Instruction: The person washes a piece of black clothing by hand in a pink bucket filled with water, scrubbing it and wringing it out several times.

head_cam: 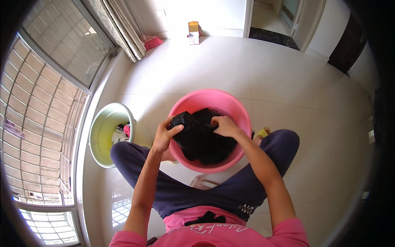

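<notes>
Between my knees stands a round pink plastic basin [213, 169] with a wet-looking black cloth garment [206, 145] filling much of it. At the basin's left rim, my left hand [168, 133] grips a bunched part of the garment, thumb on top. My right hand [224, 125] pinches another part of the same garment over the right side of the basin, its fingers curled and partly hidden. The garment's shape cannot be made out, and some liquid shows near the far inner wall.
To the left, a pale green tub [103, 136] holds several clothes [122, 132]. A light-coloured plastic stool [202, 182] shows below the basin. A red broom [151, 42] leans by the curtain [118, 27], and a small open box [193, 32] stands against the far wall. A barred window [37, 117] runs along the left.
</notes>
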